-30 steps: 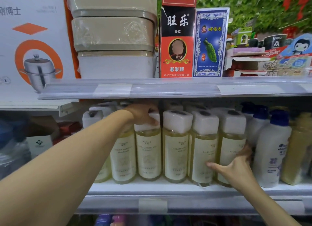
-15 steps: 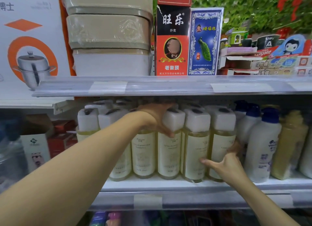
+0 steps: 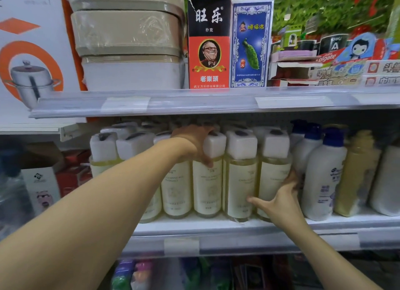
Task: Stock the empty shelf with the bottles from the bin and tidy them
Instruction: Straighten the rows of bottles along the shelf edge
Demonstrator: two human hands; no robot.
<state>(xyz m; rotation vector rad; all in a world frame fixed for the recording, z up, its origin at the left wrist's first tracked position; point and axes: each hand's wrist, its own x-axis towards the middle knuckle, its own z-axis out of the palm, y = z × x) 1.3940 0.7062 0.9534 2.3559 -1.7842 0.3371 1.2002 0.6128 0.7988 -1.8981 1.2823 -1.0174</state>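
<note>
Gripping one upright bottle's cap (image 3: 214,143), the left hand (image 3: 195,141) sat nearest; the right hand (image 3: 281,200) clasped the end bottle (image 3: 273,177).

Left arm: bare, stretched forward and up from the lower left, crossing toward the middle.
Left hand (image 3: 195,144): wrist bent, palm draped over the top, thumb pointing down along the front, fingers curled out of sight behind.
Right arm: bare, rising from the lower right corner.
Right hand (image 3: 281,200): spread wide, thumb reaching left, fingers curving up and round to the right.
</note>
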